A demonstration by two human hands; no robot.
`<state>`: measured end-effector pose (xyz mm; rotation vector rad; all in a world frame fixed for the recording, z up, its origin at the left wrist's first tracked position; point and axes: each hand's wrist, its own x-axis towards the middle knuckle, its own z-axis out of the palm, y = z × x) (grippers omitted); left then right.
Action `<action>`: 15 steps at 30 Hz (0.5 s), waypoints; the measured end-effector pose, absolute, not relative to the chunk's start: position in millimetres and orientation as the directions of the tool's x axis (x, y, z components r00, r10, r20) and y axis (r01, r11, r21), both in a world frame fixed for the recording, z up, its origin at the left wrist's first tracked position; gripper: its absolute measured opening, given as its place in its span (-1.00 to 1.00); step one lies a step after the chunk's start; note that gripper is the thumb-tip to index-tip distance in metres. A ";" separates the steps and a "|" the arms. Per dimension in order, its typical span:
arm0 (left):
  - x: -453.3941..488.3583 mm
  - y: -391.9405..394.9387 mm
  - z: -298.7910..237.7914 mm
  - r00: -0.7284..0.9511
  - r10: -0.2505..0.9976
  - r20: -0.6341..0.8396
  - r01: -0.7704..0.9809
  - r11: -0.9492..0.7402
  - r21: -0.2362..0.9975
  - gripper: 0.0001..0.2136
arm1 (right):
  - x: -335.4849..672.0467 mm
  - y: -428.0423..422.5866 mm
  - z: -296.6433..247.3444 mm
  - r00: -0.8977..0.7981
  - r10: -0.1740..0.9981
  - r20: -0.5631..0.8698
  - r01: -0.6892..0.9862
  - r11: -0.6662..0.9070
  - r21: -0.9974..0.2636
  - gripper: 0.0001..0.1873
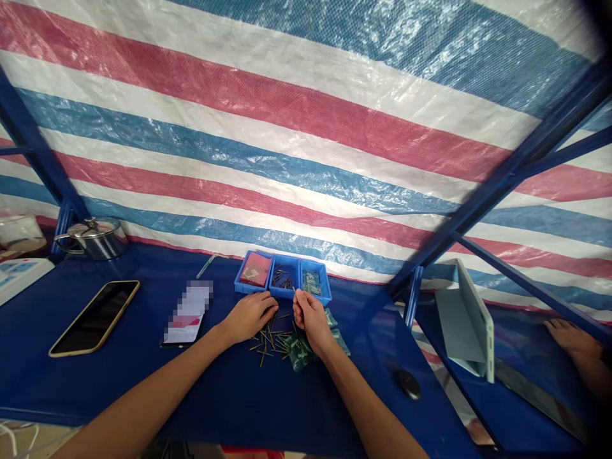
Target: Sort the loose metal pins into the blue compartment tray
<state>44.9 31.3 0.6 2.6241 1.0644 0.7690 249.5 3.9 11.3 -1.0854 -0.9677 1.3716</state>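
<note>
Thin metal rods that look like drill bits [270, 341] lie in a loose pile on the blue table [229, 395]. My left hand [251, 315] rests beside the pile, fingers curled together near the front of a blue three-part bin [283, 293]; whatever they hold is hidden. Raised at the bin's front right, my right hand [310, 319] pinches a small thin rod, its tip showing above the fingers. Green packets [300, 354] lie below and beside that hand. In the bin are a red packet [255, 269] at left, dark rods [282, 278] in the middle and green packets [312, 280] at right.
Left are a lit phone [189, 312], a dark phone [95, 319], a metal pot [98, 239] and a white device [21, 277]. A black round object [408, 384] sits right. Beyond the blue frame post [454, 223] are a tablet stand [468, 325] and another person's hand [568, 335].
</note>
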 end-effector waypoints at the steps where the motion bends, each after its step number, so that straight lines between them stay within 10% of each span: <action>1: 44.9 31.2 1.2 0.606 0.697 0.384 0.590 -0.717 0.372 -0.71 | 249.7 3.9 11.6 0.008 0.996 -0.087 -0.250 -0.082 -0.965 -0.51; 15: 44.9 30.5 2.0 0.611 0.696 0.377 0.588 -0.718 0.372 -0.71 | 252.8 3.5 18.9 0.048 0.999 0.017 -0.151 0.024 -0.988 -0.54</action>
